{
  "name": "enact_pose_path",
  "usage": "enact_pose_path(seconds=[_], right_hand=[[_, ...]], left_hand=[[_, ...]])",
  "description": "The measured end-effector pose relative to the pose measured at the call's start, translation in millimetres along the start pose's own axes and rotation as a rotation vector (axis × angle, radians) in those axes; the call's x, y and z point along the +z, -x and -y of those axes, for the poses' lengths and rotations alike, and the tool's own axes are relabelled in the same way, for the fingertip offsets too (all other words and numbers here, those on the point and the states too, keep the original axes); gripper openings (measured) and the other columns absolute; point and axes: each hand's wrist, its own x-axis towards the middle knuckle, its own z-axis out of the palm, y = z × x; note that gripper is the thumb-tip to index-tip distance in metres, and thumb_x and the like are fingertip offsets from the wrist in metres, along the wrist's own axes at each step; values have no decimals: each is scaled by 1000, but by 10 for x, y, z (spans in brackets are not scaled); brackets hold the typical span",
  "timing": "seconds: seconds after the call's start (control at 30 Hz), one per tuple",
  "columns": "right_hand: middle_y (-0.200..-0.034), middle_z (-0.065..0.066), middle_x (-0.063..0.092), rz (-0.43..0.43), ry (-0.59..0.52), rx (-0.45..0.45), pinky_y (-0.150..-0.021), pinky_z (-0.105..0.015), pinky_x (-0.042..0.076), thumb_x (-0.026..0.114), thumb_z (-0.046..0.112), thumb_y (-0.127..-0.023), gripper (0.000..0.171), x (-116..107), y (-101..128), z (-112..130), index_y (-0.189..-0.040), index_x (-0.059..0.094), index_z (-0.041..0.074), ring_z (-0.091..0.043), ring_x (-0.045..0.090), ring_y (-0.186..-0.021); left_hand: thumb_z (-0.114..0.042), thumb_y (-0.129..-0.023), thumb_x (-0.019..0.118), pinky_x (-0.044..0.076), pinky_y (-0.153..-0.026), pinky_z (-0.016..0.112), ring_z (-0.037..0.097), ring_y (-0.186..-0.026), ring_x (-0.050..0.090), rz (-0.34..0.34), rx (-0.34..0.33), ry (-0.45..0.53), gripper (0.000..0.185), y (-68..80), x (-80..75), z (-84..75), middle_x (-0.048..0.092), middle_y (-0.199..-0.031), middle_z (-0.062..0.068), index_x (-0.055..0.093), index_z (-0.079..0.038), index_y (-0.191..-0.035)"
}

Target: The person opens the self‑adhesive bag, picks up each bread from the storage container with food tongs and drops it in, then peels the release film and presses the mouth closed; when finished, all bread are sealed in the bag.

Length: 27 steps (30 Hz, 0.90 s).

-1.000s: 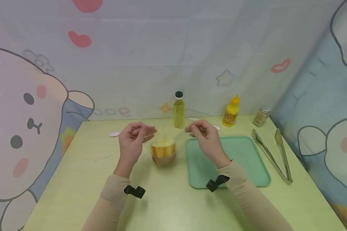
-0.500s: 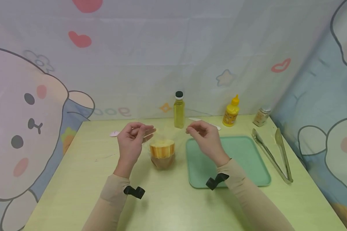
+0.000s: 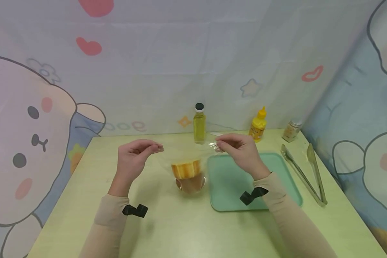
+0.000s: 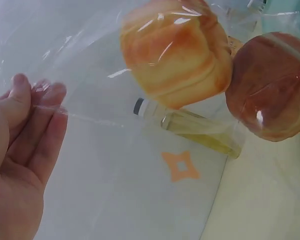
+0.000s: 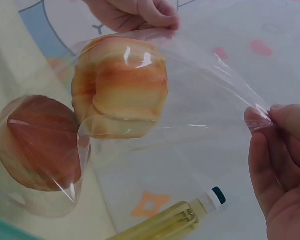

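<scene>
Between the two hands hangs a clear plastic bag (image 5: pixel 205 100) with two bread rolls inside. The upper roll (image 3: pixel 186 170) is pale yellow with golden-brown bands; the lower roll (image 5: pixel 40 142) is rounder and reddish brown. My left hand (image 3: pixel 132 161) pinches one top corner of the bag between thumb and fingers. The opposite corner is pinched by my right hand (image 3: pixel 242 154), where the film bunches and shines. In the right wrist view the film is stretched from one hand to the other above the rolls.
A mint-green tray (image 3: pixel 219 200) lies right of the bag, partly under the right forearm. Metal tongs (image 3: pixel 304 175) rest beyond it. Along the back stand an oil bottle (image 3: pixel 199 125), a yellow squeeze bottle (image 3: pixel 258 125) and a small jar (image 3: pixel 291 130). A white utensil (image 3: pixel 216 134) is partly hidden.
My hands have moved apart, the left one leftward and the right one rightward, spreading the bag's top. The bag with the rolls has shifted slightly right and tilted.
</scene>
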Motion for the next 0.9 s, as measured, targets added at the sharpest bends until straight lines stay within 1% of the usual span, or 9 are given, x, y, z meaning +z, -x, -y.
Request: enact_pose_path(seconds=[0.07,0.17,0.3,0.37,0.4,0.53,0.6,0.73,0.9], right_hand=[[-98,-4,79,17,-21,-21,-80,-39,64,71,-4,-98,17,-30,8,12,-113,78,-3,-17,76,-83],[-99,-4,79,40,-42,-64,-80,-40,63,69,-7,-98,20,-60,13,26,-113,79,-1,-17,76,-84],[-99,-6,78,56,-64,-115,-80,-37,63,67,-10,-97,24,-77,22,46,-113,80,2,-18,75,-84],[-98,-6,77,64,-88,-138,-80,-35,63,66,-11,-97,23,-85,27,53,-112,80,-1,-19,74,-84],[-98,-5,77,70,-102,-150,-80,-35,63,66,-12,-97,21,-89,29,56,-111,79,-4,-19,73,-84],[-99,-7,77,96,-146,-196,-79,-35,63,65,-15,-96,15,-112,34,73,-109,74,-15,-21,73,-85],[-100,-9,76,106,-148,-208,-79,-35,63,65,-16,-95,15,-121,38,82,-106,75,-14,-23,73,-86],[-102,-11,76,126,-121,-213,-80,-34,63,65,-17,-95,19,-142,51,109,-101,79,-6,-25,73,-90],[-105,-7,75,146,-62,-214,-81,-34,63,61,-17,-96,20,-154,58,148,-98,78,-7,-22,73,-92]], left_hand=[[17,-90,72,63,-82,36,19,-84,80,40,-3,78,15,-8,-27,19,81,-95,5,74,15,-104],[18,-91,70,63,-84,40,22,-82,80,79,15,146,19,-13,-46,30,81,-95,5,73,15,-109],[23,-91,65,63,-86,40,24,-85,78,142,89,222,20,-18,-55,53,79,-100,10,73,16,-107],[26,-91,61,63,-86,40,25,-89,77,173,128,260,19,-24,-56,57,77,-103,13,73,17,-102],[27,-91,60,63,-86,40,25,-90,77,183,142,270,19,-27,-56,56,76,-104,14,73,17,-101],[27,-91,58,63,-85,40,26,-91,77,191,164,276,22,-46,-49,31,76,-105,15,75,15,-98],[28,-90,58,63,-85,38,25,-92,76,183,164,259,24,-50,-45,14,76,-104,14,75,14,-97],[31,-88,57,62,-86,32,23,-95,75,162,157,213,26,-49,-46,-18,77,-102,11,76,13,-93],[25,-91,59,61,-88,32,22,-97,74,155,135,164,20,-41,-57,-63,77,-102,9,76,12,-92]])
